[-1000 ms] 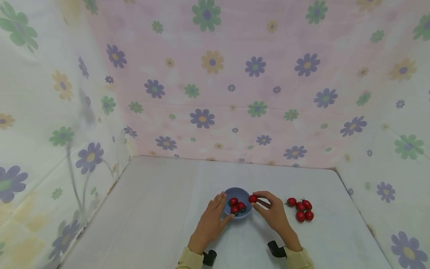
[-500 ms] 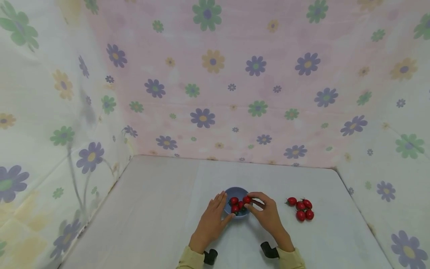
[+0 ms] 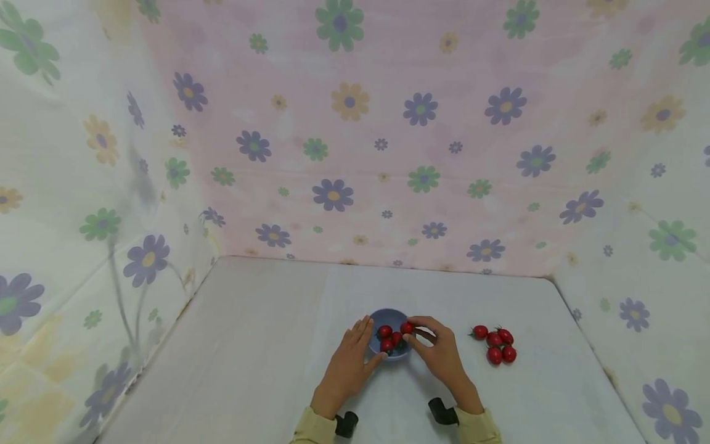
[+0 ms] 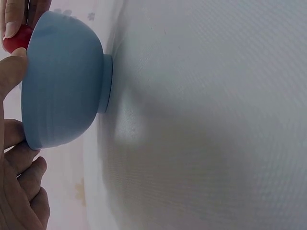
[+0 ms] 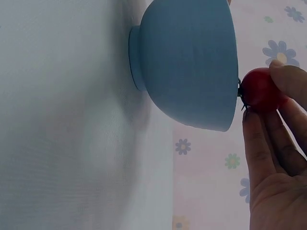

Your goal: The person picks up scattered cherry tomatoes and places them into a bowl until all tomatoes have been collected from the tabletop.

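A blue bowl point(image 3: 387, 316) stands upright on the white-covered table, with several red cherry tomatoes point(image 3: 385, 332) inside. My left hand point(image 3: 345, 365) steadies it from the left, thumb and fingers spread around the rim. Between thumb and fingertips, my right hand point(image 3: 444, 354) pinches another cherry tomato point(image 5: 261, 90) over the bowl's right side. Its green stem end points toward the bowl in the right wrist view, right at the rim. The left wrist view shows the bowl's outer wall point(image 4: 64, 81) and foot, with that red tomato point(image 4: 18, 39) beyond the rim.
Several more cherry tomatoes point(image 3: 494, 356) lie in a cluster on the table point(image 3: 261, 345), right of the right hand. Flower-patterned cloth point(image 3: 388, 166) forms walls at the back and both sides.
My right hand has brought its tomato leftward from beside the rim to over the bowl, and hardly moves in the last half second. The left hand stays at the bowl.
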Demonstrator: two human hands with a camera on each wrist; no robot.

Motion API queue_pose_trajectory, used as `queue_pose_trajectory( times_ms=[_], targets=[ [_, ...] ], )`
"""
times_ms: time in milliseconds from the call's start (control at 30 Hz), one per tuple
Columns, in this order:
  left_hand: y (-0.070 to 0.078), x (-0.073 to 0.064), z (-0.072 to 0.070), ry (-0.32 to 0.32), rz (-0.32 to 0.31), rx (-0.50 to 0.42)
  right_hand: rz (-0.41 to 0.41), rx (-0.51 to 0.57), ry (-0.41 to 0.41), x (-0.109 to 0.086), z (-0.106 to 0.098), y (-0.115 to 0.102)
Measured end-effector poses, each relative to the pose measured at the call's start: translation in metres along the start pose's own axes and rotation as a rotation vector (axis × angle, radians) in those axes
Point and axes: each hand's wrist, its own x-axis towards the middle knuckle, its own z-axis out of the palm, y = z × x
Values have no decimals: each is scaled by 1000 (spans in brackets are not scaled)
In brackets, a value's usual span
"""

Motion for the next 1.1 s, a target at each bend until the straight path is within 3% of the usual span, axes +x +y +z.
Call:
queue_pose_trajectory(
  times_ms=[333,633,1100],
  targets=[
    [-1,0,1,-9,-5,-2,11,-28,-14,5,0,-24],
    [-3,1,2,2,1,7,62,-32,13,4,-2,1],
    [-1,1,1,6,-1,-13,16,-16,37,-1,-10,2]
  ],
)
